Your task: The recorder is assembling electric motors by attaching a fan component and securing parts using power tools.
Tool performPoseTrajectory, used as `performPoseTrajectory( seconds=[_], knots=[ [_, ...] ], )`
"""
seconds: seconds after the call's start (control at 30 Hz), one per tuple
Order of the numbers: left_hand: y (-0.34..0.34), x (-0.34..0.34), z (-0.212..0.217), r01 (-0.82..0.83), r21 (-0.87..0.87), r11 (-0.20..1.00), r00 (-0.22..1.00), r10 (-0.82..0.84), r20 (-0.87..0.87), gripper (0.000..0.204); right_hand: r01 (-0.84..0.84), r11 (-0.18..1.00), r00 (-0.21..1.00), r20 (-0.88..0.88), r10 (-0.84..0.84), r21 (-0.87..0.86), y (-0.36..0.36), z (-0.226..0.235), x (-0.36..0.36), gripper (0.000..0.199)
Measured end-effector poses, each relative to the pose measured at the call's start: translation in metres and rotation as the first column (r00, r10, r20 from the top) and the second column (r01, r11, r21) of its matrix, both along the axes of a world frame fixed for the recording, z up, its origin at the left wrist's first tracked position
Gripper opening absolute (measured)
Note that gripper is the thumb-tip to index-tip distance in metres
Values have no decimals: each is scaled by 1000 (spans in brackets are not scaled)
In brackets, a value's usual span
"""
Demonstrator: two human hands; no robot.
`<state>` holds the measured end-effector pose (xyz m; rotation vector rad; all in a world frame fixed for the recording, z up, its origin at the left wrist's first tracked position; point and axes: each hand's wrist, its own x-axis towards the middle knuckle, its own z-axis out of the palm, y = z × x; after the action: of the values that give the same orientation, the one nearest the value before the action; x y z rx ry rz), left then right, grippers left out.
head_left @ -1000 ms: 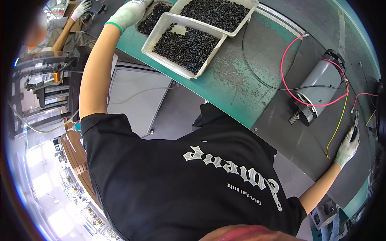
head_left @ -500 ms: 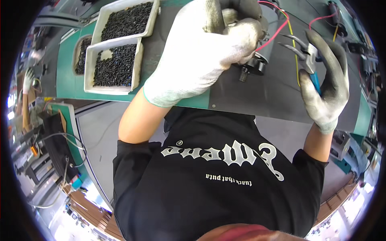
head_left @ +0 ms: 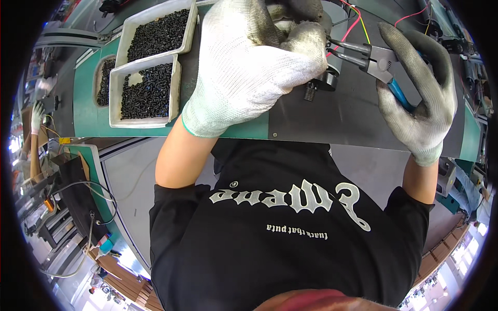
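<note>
Left hand (head_left: 254, 62) fingers clamp the motor (head_left: 324, 78), right hand (head_left: 420, 98) grips pliers (head_left: 371, 57); a slip could nick the wires (head_left: 353, 20).

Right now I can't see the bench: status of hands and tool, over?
Left hand gripping small black part. Right hand holding pliers, jaws at part. Wires close by.

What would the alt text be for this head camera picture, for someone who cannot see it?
Seen from above, a gloved left hand grips a small black part while the gloved right hand holds blue-handled pliers to it. Two white trays of small black pieces sit on the green workbench to the left.
</note>
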<state>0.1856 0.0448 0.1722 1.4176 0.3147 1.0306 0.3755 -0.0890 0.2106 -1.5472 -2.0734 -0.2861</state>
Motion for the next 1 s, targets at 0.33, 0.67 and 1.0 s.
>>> performPoseTrajectory(
  seconds=[0.33,0.67,1.0],
  knots=[
    [-17,-10,26,-48,-217,975,941,-28,-336,18,32,999,997,65,-32,8,1,0,5,54],
    [13,13,-19,134,464,876,935,-266,233,19,123,978,982,160,-96,-168,-3,18,-7,53],
    [-20,2,34,-37,-245,969,951,-41,-307,20,-67,990,994,-79,77,122,0,1,9,54]
  ],
)
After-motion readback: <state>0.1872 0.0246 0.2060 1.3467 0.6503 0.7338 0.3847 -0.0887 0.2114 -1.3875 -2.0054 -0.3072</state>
